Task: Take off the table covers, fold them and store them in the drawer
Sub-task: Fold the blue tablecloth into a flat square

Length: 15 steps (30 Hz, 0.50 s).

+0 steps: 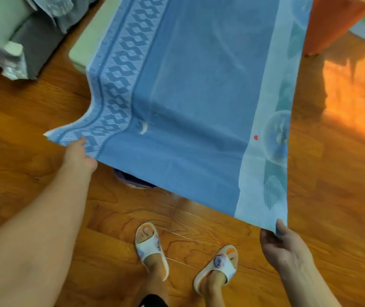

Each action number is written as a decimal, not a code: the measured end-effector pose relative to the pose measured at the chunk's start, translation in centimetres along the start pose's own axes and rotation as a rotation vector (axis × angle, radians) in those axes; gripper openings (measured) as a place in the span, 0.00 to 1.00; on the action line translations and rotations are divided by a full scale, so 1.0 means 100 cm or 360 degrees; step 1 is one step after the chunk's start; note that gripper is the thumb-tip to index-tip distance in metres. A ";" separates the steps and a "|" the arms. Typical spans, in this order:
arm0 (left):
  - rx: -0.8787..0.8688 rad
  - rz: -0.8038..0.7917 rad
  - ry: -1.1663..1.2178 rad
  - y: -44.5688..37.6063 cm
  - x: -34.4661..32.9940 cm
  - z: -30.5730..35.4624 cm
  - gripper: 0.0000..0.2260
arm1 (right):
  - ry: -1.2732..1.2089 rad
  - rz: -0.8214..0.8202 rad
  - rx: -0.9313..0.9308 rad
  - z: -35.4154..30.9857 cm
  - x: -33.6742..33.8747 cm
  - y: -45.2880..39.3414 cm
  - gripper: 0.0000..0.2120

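The blue table cover (190, 107) hangs stretched from 12 o'clock toward the person. The left hand (78, 155) pinches its 9 o'clock corner, the right hand (281, 242) its 4 o'clock corner. It seems light, soft; corners are best.

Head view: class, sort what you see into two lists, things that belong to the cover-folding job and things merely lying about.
Job in hand:
blue table cover
left hand, gripping one corner
right hand, pinching the other corner

Lying about:
orange seat
grey box
slippers
wooden floor
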<state>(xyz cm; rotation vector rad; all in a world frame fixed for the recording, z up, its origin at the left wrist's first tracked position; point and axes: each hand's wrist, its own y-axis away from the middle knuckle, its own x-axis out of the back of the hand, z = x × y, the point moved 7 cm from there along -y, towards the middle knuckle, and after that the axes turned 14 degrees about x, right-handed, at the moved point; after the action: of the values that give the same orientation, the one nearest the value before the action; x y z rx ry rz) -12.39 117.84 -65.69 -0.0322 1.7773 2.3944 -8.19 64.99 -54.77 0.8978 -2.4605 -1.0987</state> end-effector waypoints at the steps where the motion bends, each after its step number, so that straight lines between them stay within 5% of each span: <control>1: 0.0001 0.0010 -0.0067 0.001 0.004 0.011 0.12 | -0.0045 0.0056 -0.0060 0.009 0.004 -0.007 0.16; 8: -0.0099 -0.0036 -0.0130 0.036 0.021 0.020 0.13 | -0.0182 0.0067 -0.0205 0.062 0.016 -0.012 0.12; 15: -0.0352 0.0161 -0.0207 0.057 0.058 0.030 0.17 | -0.0084 0.0165 0.0016 0.073 0.017 -0.022 0.14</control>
<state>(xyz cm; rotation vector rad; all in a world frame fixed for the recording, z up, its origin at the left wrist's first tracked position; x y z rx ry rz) -18.69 119.72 -60.08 0.1867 1.4858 2.5876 -12.21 66.90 -61.23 0.7442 -2.5258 -1.0888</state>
